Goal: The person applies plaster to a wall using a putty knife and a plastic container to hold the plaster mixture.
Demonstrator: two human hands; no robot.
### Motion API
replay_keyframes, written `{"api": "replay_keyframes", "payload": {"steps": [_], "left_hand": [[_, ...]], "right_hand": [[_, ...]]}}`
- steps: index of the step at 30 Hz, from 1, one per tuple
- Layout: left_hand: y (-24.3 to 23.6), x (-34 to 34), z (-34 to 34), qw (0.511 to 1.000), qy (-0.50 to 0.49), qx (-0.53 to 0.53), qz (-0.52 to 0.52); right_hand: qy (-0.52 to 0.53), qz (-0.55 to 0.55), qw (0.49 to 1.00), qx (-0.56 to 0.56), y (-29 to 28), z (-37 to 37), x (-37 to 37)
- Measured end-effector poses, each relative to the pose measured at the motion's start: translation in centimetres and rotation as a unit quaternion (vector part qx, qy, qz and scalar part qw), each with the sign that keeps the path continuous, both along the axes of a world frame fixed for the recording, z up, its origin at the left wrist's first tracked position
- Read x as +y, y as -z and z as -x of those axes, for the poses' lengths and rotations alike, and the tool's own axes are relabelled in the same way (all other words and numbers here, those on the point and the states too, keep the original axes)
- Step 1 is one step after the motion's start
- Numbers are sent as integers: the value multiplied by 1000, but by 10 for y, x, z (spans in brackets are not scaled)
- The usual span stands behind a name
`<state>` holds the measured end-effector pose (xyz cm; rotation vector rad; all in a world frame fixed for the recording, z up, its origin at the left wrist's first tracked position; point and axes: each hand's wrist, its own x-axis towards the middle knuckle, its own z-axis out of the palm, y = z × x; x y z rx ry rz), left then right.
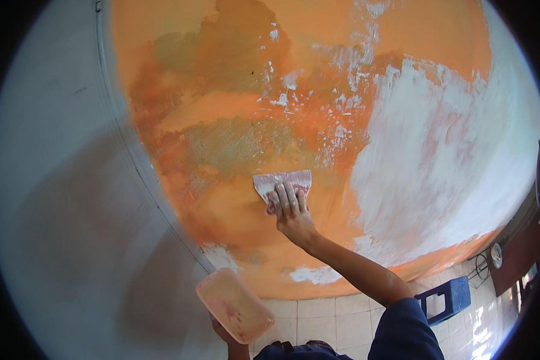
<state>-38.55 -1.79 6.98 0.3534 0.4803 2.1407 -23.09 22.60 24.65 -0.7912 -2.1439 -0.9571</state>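
My right hand [291, 213] grips a wide scraper [282, 177] with a whitish, smeared blade, held flat on or very close to the patchy orange wall [222, 144]. Its fingers, dusted with white, wrap over the tool. Low in the view, my left hand [222, 330] holds a shallow peach-coloured plastic tray [234, 300] with pinkish residue inside; most of that hand is hidden under it. Rough white coating [426, 162] covers the right part of the wall, with scattered white flecks higher up.
A pale grey wall [54, 198] meets the orange one along a thin conduit [132, 150] at the left. At lower right, a blue plastic stool [456, 297] stands on the tiled floor [318, 315], near a round white object [495, 255] and a dark red-brown panel [516, 261].
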Motion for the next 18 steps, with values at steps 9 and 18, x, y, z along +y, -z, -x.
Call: {"api": "replay_keyframes", "payload": {"steps": [9,18], "left_hand": [[-9,-40,-8,999,35,-10,-7],[-26,-31,-14,997,26,-68,-8]], "right_hand": [[-114,169,932,300,-83,-41,-34],[-125,201,945,224,-140,-57,-4]]}}
